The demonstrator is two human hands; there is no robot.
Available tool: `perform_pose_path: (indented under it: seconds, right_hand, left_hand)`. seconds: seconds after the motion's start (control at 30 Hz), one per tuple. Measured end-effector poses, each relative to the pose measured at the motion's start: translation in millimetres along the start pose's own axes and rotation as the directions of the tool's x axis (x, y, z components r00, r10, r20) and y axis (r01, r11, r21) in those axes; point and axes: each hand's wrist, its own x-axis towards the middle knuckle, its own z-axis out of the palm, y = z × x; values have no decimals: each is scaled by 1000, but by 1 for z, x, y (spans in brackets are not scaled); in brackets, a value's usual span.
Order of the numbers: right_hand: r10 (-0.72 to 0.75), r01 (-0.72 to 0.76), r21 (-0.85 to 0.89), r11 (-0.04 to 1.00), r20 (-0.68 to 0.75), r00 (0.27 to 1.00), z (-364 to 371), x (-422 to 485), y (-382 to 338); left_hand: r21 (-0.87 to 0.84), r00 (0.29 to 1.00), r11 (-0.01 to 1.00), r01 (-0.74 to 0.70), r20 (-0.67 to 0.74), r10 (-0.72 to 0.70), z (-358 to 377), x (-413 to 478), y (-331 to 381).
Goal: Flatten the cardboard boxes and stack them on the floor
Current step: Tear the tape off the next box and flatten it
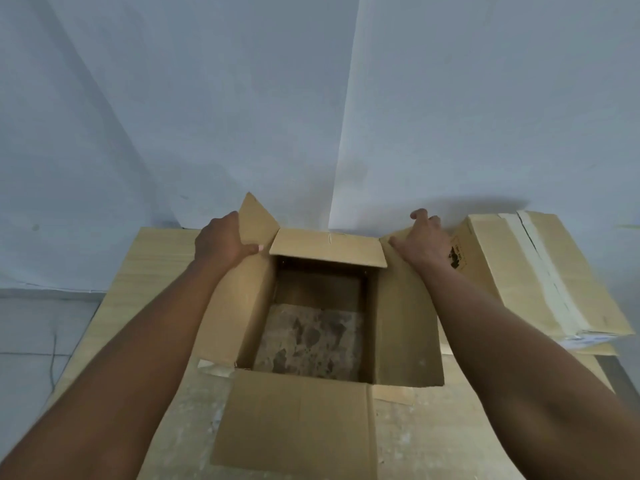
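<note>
An open cardboard box point(301, 410) stands on a wooden table point(152, 265), all its top flaps spread out. Through it I see a mottled stained surface at the bottom. My left hand point(221, 242) grips the far end of the left flap, fingers curled behind it and thumb on its inner face. My right hand point(420, 240) grips the far end of the right flap in the same way. A second cardboard box point(512, 271), closed and sealed with pale tape, lies on the table to the right, close beside my right hand.
A plain pale wall point(311, 98) rises right behind the table. Grey floor point(31, 341) with a thin cable shows at the left. The table's right edge runs just past the taped box.
</note>
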Motion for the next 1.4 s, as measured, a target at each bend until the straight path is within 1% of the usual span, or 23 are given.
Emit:
perform_pose_path:
  seconds: [0.1, 0.2, 0.23, 0.27, 0.33, 0.37, 0.4, 0.47, 0.53, 0.6, 0.63, 0.73, 0.8, 0.83, 0.9, 0.97, 1.0, 1.07, 1.13, 1.17, 1.23, 1.33, 1.4]
  right_hand:
    - [73, -72, 246, 967, 6, 997, -9, 7, -6]
    - [161, -182, 391, 902, 84, 983, -14, 16, -6]
    - [203, -230, 447, 865, 107, 973, -14, 18, -6]
    - [254, -285, 530, 798, 133, 958, -14, 21, -6]
    - [302, -377, 721, 581, 239, 923, -14, 24, -8]
    - [275, -394, 784, 479, 292, 916, -15, 23, -11]
    - [235, -394, 826, 403, 323, 917, -16, 21, -14]
    - [202, -382, 870, 311, 332, 921, -14, 15, -22]
    - [243, -399, 886, 237, 343, 907, -9, 4, -29]
    - [225, -429, 891, 152, 391, 892, -1, -5, -33]
    - [205, -443, 888, 128, 413, 887, 3, -9, -34]
    - [164, -461, 881, 106, 442, 882, 9, -17, -41]
    - [120, -466, 879, 97, 455, 883, 13, -19, -46]
    - [92, -468, 876, 118, 460, 883, 15, -20, -49]
    - [40, -471, 859, 199, 473, 880, 20, -22, -56]
    - [20, -476, 837, 271, 489, 872, 27, -26, -66]
    - [16, -479, 830, 287, 496, 868, 30, -26, -71]
    - [10, -480, 824, 301, 501, 865, 34, -27, -78]
    - [15, -474, 826, 305, 494, 869, 36, -24, -82]
    - [22, -469, 831, 300, 485, 874, 37, -22, -84]
    - [47, -456, 841, 290, 463, 885, 39, -16, -85]
    - [88, -422, 860, 285, 415, 906, 42, -11, -85]
    - [109, -403, 866, 296, 388, 915, 46, -8, -84]
  left_hand:
    - [42, 999, 999, -32, 9, 32, -1, -1, 1]
    - [72, 996, 993, -92, 4, 92, -7, -4, 1]
    - [95, 993, 989, -117, 13, 117, -11, -5, 1]
    - [118, 988, 981, -154, 34, 151, -16, -7, 1]
    - [150, 965, 955, -258, 93, 246, -23, -12, 3]
    - [166, 949, 936, -309, 117, 293, -26, -15, 4]
    - [190, 935, 917, -352, 127, 332, -27, -19, 7]
    - [243, 917, 884, -399, 117, 381, -25, -24, 11]
    - [250, 903, 868, -429, 106, 416, -21, -25, 12]
    - [183, 884, 865, -467, 114, 453, -19, -24, 8]
    - [143, 874, 863, -485, 125, 470, -18, -23, 5]
    - [66, 843, 844, -533, 134, 522, -16, -24, -4]
    - [68, 828, 828, -557, 114, 548, -18, -27, -5]
    - [82, 835, 832, -548, 108, 539, -20, -30, -3]
    - [136, 865, 854, -501, 108, 490, -26, -38, 5]
    - [201, 880, 857, -474, 99, 464, -32, -47, 13]
    - [210, 880, 854, -475, 101, 464, -34, -52, 16]
    - [150, 872, 860, -487, 144, 469, -36, -63, 22]
    - [86, 853, 862, -500, 222, 473, -35, -76, 29]
    - [97, 841, 853, -512, 257, 476, -30, -81, 32]
    - [192, 828, 819, -541, 297, 476, -16, -91, 36]
    - [346, 836, 762, -547, 277, 474, -2, -94, 38]
    - [342, 874, 805, -485, 231, 428, -10, -87, 46]
